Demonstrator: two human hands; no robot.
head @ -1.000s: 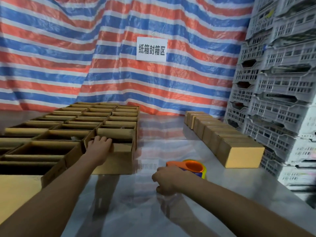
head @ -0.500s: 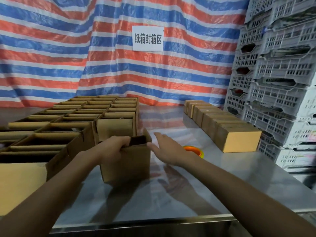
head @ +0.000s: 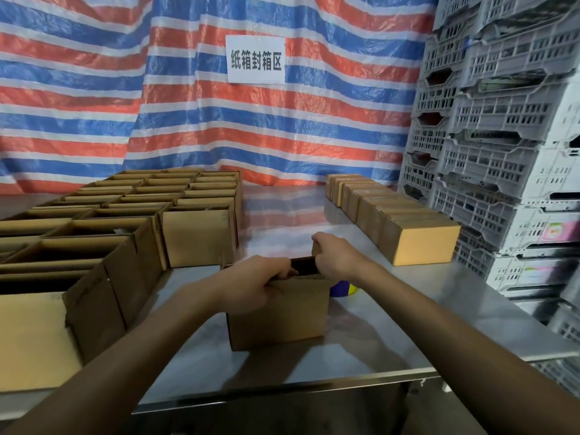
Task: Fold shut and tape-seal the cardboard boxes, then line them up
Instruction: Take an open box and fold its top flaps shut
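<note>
Steel table (head: 392, 324) w/ open box (head: 282, 315) at center — L hand (head: 254, 287) & R hand (head: 339, 257) both grip its top flaps.

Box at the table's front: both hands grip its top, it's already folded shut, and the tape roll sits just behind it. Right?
Not shut. The head view shows the box open on top, a dark gap between the left hand and right hand gripping its top. The tape roll does sit just behind it.

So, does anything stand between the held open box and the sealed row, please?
Yes: a blue-and-yellow tape dispenser sits on the steel table just right of the brown cardboard box, toward the row of sealed boxes.
</note>
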